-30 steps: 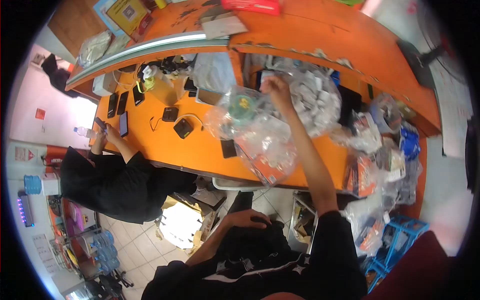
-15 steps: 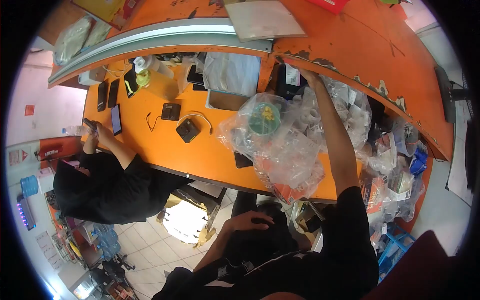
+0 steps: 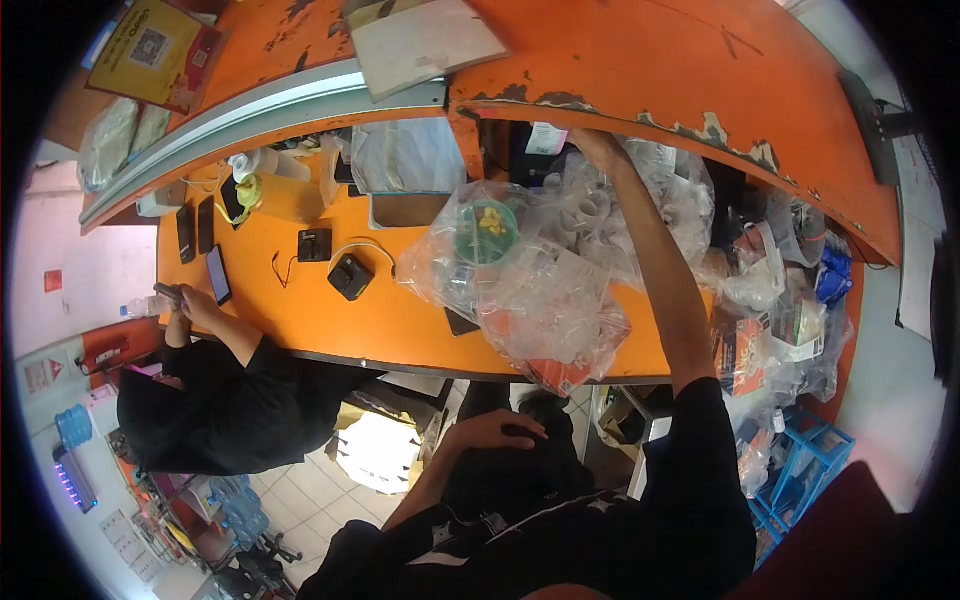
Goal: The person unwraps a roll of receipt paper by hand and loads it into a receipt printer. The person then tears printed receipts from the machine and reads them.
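My right arm stretches across the table to the compartment under the orange shelf. My right hand (image 3: 598, 150) is beside a black package (image 3: 525, 168) with a white label (image 3: 547, 139). The shelf edge and shadow hide its fingertips, so I cannot tell whether they grip the package. Crumpled clear plastic bags (image 3: 590, 205) lie just below that hand. My left hand (image 3: 497, 431) rests on my dark-clothed lap with its fingers stretched out and nothing in them. A green round container (image 3: 487, 250) with yellow pieces shows through clear plastic on the table.
The orange table (image 3: 400, 320) holds a small black box (image 3: 351, 277), another black box (image 3: 314, 245), phones and a jug (image 3: 285, 196). At left, a person (image 3: 215, 405) in black holds a phone. Packaging bags (image 3: 790, 330) and a blue rack (image 3: 800, 480) stand at right.
The whole view has shifted, so the table things appear further left. My right hand stays by the black package, and my left hand still lies on my lap.
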Demonstrator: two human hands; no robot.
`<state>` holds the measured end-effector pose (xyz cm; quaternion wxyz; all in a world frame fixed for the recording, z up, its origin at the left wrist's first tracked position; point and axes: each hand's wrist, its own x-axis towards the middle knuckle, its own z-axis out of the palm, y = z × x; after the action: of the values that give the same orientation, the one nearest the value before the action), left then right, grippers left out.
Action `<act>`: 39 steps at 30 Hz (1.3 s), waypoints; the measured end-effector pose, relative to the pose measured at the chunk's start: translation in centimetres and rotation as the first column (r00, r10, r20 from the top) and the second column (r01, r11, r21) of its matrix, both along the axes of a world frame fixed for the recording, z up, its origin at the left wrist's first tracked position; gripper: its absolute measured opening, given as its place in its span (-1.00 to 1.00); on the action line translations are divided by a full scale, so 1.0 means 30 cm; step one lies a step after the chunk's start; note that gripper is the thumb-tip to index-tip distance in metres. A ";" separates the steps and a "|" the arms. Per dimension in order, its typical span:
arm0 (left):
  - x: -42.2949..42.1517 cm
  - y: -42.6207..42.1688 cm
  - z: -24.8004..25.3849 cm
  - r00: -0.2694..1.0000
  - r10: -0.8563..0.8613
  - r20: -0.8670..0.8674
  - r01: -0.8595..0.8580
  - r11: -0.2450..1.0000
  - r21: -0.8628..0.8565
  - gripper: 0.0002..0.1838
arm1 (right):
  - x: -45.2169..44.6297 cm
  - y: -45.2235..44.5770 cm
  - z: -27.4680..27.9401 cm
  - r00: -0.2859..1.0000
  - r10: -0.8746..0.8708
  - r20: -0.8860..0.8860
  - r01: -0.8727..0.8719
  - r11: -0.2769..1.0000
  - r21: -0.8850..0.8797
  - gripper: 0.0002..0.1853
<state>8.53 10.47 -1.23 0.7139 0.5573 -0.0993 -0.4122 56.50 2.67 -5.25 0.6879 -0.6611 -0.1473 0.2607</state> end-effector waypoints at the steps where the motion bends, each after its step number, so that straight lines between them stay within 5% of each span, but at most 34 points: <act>1: 0.004 -0.002 0.004 1.000 -0.006 0.002 0.006 1.000 -0.003 -0.65 | 0.009 -0.001 -0.011 1.000 0.013 -0.007 -0.013 1.000 0.011 -0.44; 10: 0.020 0.001 0.029 0.995 0.047 0.091 -0.058 0.991 0.124 -0.70 | -0.072 0.017 0.112 0.999 -0.040 -0.013 0.041 0.998 0.046 -0.42; 12: 0.046 0.043 0.049 0.960 0.278 0.041 -0.277 0.912 0.303 -0.80 | -0.064 0.003 0.091 0.998 -0.045 -0.034 0.046 0.998 0.049 -0.44; 13: 0.073 0.076 0.077 0.919 0.392 0.031 -0.372 0.841 0.392 -0.84 | -0.064 -0.007 0.095 0.997 -0.036 -0.068 0.040 0.998 0.053 -0.45; 15: 0.154 0.175 0.167 0.749 0.593 0.295 -0.654 0.590 0.474 -0.92 | -0.064 -0.022 0.102 0.992 -0.031 -0.119 0.037 0.998 0.054 -0.48; 17: 0.220 0.281 0.202 0.596 0.709 0.377 -0.763 0.354 0.540 -0.76 | -0.059 -0.029 0.102 0.988 -0.033 -0.152 0.041 0.998 0.051 -0.49; 19: 0.354 0.305 0.278 0.252 0.431 0.867 -0.957 -0.020 0.289 -0.52 | -0.061 -0.031 0.096 0.989 -0.036 -0.143 0.046 0.996 0.072 -0.49; 20: 0.404 0.337 0.281 0.318 0.228 0.920 -0.935 -0.089 0.345 -0.41 | -0.066 -0.031 0.091 0.989 -0.035 -0.141 0.046 0.996 0.081 -0.49; 22: 0.473 0.408 0.217 0.407 0.122 0.905 -0.905 -0.080 0.418 -0.33 | -0.070 -0.037 0.087 0.990 -0.030 -0.140 0.042 0.996 0.081 -0.50; 23: 0.493 0.443 0.125 0.427 0.217 0.878 -0.901 0.013 0.435 -0.38 | -0.070 -0.030 0.089 0.990 -0.028 -0.135 0.039 0.996 0.082 -0.50; 27: 0.528 0.401 0.201 0.532 0.455 0.714 -0.847 0.295 0.442 -0.59 | -0.097 -0.028 0.121 0.990 -0.042 -0.138 0.053 0.995 0.080 -0.53; 28: 0.517 0.353 0.224 0.455 0.496 0.740 -0.889 0.303 0.344 -0.72 | -0.094 -0.029 0.113 0.992 -0.032 -0.125 0.044 0.995 0.091 -0.54; 39: 0.438 0.140 0.263 0.668 0.543 0.509 -0.716 0.656 0.240 -0.71 | -0.065 -0.018 0.071 0.983 -0.071 -0.169 0.088 0.991 0.097 -0.57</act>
<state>21.68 14.67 6.65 0.6399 0.7662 0.0549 -0.0222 54.54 2.12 -3.11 0.7409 -0.6061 -0.0767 0.2789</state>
